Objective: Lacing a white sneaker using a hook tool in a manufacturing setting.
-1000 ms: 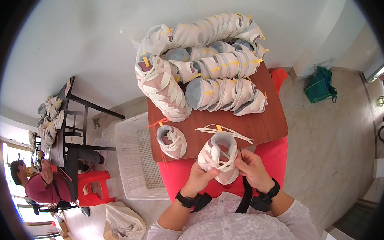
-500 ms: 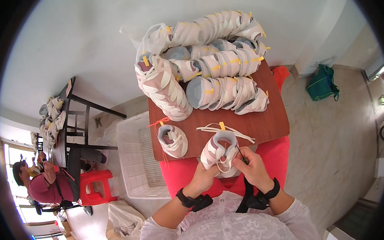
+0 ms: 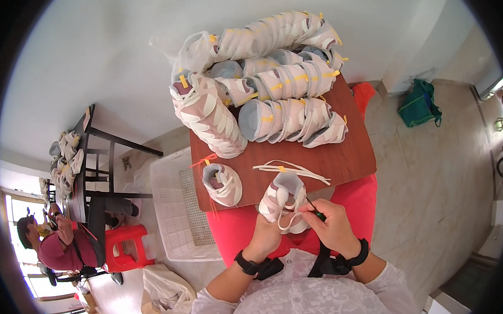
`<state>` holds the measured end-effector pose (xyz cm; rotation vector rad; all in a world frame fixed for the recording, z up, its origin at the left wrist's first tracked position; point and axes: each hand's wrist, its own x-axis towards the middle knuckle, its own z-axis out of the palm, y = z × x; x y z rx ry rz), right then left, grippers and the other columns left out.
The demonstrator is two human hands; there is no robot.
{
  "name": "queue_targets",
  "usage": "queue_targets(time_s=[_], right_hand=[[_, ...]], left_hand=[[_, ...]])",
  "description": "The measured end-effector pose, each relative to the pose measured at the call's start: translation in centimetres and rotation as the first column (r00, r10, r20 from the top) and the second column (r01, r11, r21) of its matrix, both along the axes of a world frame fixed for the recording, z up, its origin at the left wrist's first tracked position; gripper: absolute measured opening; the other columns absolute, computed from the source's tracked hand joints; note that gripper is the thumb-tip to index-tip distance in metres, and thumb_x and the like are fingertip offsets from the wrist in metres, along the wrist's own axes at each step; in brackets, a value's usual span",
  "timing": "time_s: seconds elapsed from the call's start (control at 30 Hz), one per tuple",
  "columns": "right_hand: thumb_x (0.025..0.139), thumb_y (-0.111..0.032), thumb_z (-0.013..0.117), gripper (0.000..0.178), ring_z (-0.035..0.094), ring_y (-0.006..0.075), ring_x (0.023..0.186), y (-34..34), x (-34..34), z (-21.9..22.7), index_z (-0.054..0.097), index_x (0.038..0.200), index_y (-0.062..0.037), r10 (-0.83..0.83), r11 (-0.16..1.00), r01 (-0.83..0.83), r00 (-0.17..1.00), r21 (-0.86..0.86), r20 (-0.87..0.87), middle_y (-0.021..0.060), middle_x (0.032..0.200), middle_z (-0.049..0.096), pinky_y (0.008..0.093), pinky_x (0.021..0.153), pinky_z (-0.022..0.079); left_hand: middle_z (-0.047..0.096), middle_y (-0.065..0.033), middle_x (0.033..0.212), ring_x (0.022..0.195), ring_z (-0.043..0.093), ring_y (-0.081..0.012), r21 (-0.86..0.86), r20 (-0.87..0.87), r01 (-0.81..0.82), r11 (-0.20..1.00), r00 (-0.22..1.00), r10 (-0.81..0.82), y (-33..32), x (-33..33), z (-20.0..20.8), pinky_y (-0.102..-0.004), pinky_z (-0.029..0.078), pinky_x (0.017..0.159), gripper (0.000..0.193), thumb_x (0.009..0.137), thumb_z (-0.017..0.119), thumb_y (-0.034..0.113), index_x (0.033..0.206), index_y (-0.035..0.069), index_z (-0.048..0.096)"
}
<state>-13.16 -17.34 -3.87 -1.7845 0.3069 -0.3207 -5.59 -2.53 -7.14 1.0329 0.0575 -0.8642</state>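
At the near edge of the brown table, my left hand (image 3: 266, 234) is closed on the side of a white and pink shoe upper (image 3: 271, 203), its grey-lined opening facing up. A pale lace loops from the front of the upper toward my right hand (image 3: 336, 225). That hand grips an awl-like tool (image 3: 319, 215) with a green handle and a thin dark shaft, whose tip I cannot make out clearly. Loose white laces (image 3: 301, 170) lie just beyond the upper. To the left sits a laced shoe upper (image 3: 223, 185) with an orange-red tie beside it.
Rows of nested shoe uppers (image 3: 288, 122) fill the back of the table (image 3: 351, 155). A white plastic crate (image 3: 172, 209) stands on the floor to the left. Farther left, a person (image 3: 68, 245) sits by a black table. A green bag (image 3: 419, 105) lies at right.
My right hand has drawn a little right and back from the upper, uncovering more of the tool's shaft and handle. My left hand still holds the upper. The whole view has shifted slightly.
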Motion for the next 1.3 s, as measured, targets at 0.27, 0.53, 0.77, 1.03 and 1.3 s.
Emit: queue_targets(time_s=[0.27,0.53,0.77,1.03,1.3], right_hand=[[0.08,-0.005,0.066,0.013,0.061,0.0159,0.063,-0.1,0.3,0.8,0.055,0.084,0.0002,0.06,0.996,-0.053,0.993,0.073,-0.099,0.0091,0.071,0.061,0.0281,0.056,0.047],[0.073,-0.006,0.069,0.021,0.058,0.0218,0.072,-0.1,0.8,1.4,0.063,0.092,-0.0016,0.005,0.957,0.023,0.996,-0.289,0.094,0.0105,0.092,0.056,0.0297,0.057,0.047],[0.07,-0.007,0.069,0.016,0.054,0.0254,0.088,0.0,2.0,1.4,0.067,0.086,-0.0027,0.093,0.942,-0.058,0.991,-0.332,0.091,0.0113,0.105,0.05,0.0348,0.071,0.046],[0.07,-0.006,0.067,0.016,0.051,0.0258,0.088,0.2,2.3,0.5,0.064,0.084,0.0019,0.068,0.951,-0.049,0.996,-0.307,0.053,0.0109,0.103,0.052,0.0349,0.068,0.045],[0.066,0.001,0.061,0.011,0.052,0.0294,0.083,0.6,2.8,-0.9,0.053,0.075,0.0022,0.04,0.922,0.033,0.983,-0.385,0.179,0.0123,0.093,0.051,0.0372,0.067,0.045]], left_hand=[[0.058,-0.005,0.113,0.099,0.059,-0.0151,0.029,0.121,0.045,0.999,0.991,-0.049,-0.1,-0.2,0.8,-0.0303,0.05,0.085,0.053,0.076,0.074,0.001,0.123,0.004,0.048],[0.058,-0.004,0.113,0.1,0.057,-0.0129,0.004,0.148,0.149,0.989,0.978,-0.148,0.3,0.1,1.1,-0.0282,0.049,0.085,0.049,0.08,0.07,0.005,0.124,0.004,0.048],[0.055,-0.003,0.114,0.102,0.055,-0.0122,0.002,0.181,0.281,0.96,0.944,-0.277,1.4,0.3,-0.3,-0.0272,0.048,0.084,0.047,0.084,0.063,0.005,0.127,0.004,0.044],[0.055,-0.0048,0.116,0.104,0.056,-0.0152,-0.147,0.075,0.155,0.977,0.987,-0.145,1.7,0.0,0.5,-0.0308,0.047,0.089,0.036,0.091,0.056,0.006,0.125,0.003,0.045],[0.056,-0.0044,0.115,0.104,0.055,-0.0144,-0.143,0.086,0.16,0.977,0.985,-0.149,1.5,-0.3,0.0,-0.0303,0.047,0.089,0.032,0.092,0.054,0.006,0.124,0.003,0.047]])
